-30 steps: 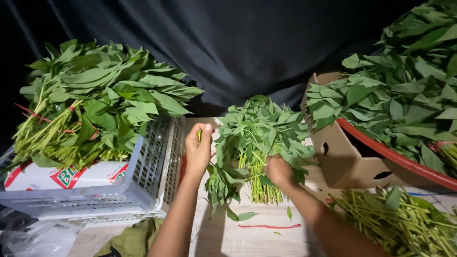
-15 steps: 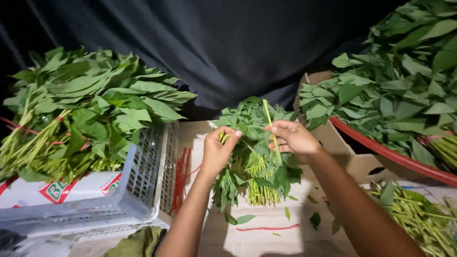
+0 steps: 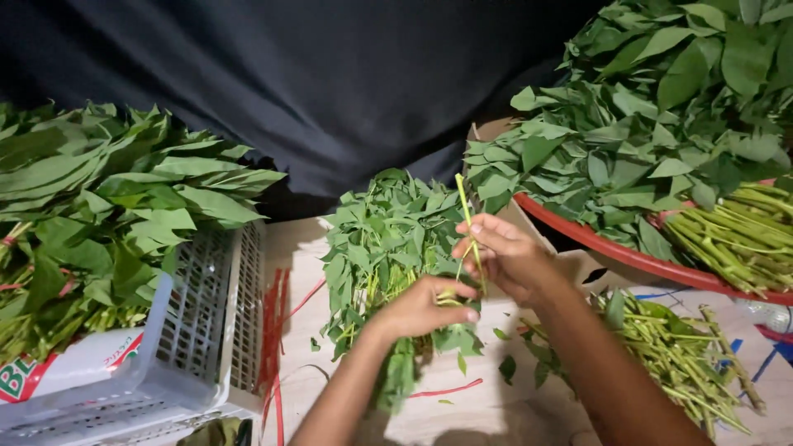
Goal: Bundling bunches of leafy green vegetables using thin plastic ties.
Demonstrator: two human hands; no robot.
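A bunch of leafy green stems [image 3: 384, 248] lies on the table in the middle of the view. My left hand [image 3: 421, 310] grips the bunch around its stems near the lower part. My right hand [image 3: 508, 256] sits just to the right of it and pinches a thin pale green strip [image 3: 467, 219] that stands up above the bunch. Both hands are close together over the stems.
A white plastic crate [image 3: 178, 330] at the left holds a large pile of leafy bunches [image 3: 99, 215]. A red basin [image 3: 628, 252] at the right is heaped with greens. Red ties [image 3: 273, 330] lie beside the crate. Loose cut stems [image 3: 686, 355] lie at the right. A dark cloth hangs behind.
My hands have come together on the bunch. The left hand moved from the bunch's left side to grip the stems, and the right hand lifted a thin strip above them.
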